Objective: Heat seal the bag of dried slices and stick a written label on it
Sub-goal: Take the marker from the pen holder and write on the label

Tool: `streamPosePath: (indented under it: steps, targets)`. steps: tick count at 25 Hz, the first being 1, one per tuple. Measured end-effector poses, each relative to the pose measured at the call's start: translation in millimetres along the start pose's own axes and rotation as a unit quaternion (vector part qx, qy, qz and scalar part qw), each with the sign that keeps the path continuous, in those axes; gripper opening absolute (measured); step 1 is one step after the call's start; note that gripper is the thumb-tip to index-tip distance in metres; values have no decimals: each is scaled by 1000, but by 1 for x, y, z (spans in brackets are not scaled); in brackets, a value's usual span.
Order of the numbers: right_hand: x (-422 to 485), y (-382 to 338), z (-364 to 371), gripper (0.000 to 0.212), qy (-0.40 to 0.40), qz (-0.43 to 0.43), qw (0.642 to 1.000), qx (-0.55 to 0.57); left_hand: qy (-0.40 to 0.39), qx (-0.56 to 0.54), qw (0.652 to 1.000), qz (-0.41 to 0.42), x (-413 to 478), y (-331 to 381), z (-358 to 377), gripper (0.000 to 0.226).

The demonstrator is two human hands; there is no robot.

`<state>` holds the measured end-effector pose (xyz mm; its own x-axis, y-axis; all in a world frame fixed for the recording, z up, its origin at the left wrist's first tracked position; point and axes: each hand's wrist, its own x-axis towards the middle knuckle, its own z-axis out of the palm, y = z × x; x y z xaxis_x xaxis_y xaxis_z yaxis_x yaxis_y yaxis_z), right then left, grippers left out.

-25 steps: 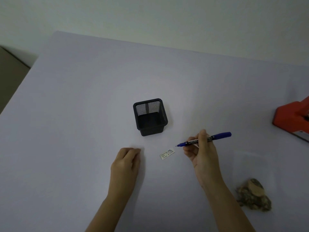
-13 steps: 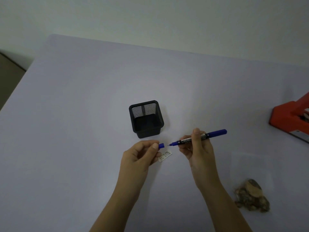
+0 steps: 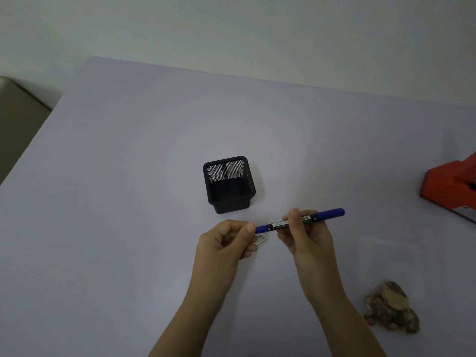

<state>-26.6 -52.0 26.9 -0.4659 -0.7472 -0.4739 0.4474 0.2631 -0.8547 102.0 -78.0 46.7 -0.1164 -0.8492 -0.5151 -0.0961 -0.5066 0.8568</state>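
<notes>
Two hands are holding a blue marker [image 3: 280, 224] above the table [image 3: 128, 176]: the left hand [image 3: 226, 243] is pinching its capped end, the right hand [image 3: 306, 235] is gripping the barrel. The label [image 3: 261, 238] is lying just beneath, the bag of dried slices [image 3: 391, 313] near the right forearm.

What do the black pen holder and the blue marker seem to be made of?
Pen holder: probably metal mesh with a matte black finish; the table's colour shows through fine holes in its far wall. Marker: probably plastic, smooth with a slight sheen, with a printed white band on its dark barrel.
</notes>
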Motion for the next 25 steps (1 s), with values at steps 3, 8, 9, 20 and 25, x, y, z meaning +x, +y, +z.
streamPosePath:
  steps: [3, 8, 9, 20, 25]
  targets:
    - [-2, -2, -2, 16, 0, 2, 1000, -3, 13, -10, 1000, -9, -1, 2, 0, 15]
    - [-7, -2, -5, 8, -23, -12, 999, -30, 4, -39, 998, -49, -5, -3, 0, 16]
    - [-7, -3, -6, 8, -32, -18, 999, -40, 5, -46, 997, -58, -6, -5, 0, 17]
    - [3, -63, 5, 24, -33, -200, 979, -34, 78, 18, 990, 114, -5, 27, -12, 12]
    - [28, -68, 42, 14, -51, -345, 914, -206, 209, 236, 935, 161, 35, 36, -36, 36]
